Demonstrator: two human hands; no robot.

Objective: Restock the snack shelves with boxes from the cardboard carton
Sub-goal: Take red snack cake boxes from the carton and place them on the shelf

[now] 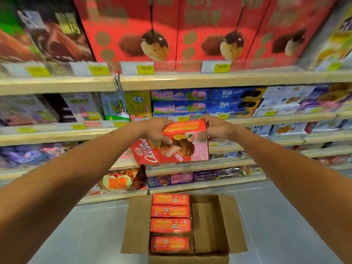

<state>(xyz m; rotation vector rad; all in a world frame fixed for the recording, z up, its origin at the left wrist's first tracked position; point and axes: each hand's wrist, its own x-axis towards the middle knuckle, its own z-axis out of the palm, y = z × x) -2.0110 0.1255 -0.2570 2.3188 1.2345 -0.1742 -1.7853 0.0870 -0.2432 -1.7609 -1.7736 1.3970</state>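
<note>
I hold a red choco pie box [171, 147] out in front of the snack shelves [190, 83], tilted with its printed face toward me. My left hand [155, 130] grips its left upper edge with the thumb on the front. My right hand [216, 128] grips its right upper corner. Below, on the floor, the open cardboard carton [207, 225] holds several more red boxes [170, 224] stacked in its left half; its right half shows bare cardboard.
Large red boxes [209, 29] fill the top shelf. Blue and pink boxes [207, 103] sit on the shelf behind my hands, and lower shelves carry mixed snack packs. Grey floor [276, 216] surrounds the carton. Carton flaps stand open left and right.
</note>
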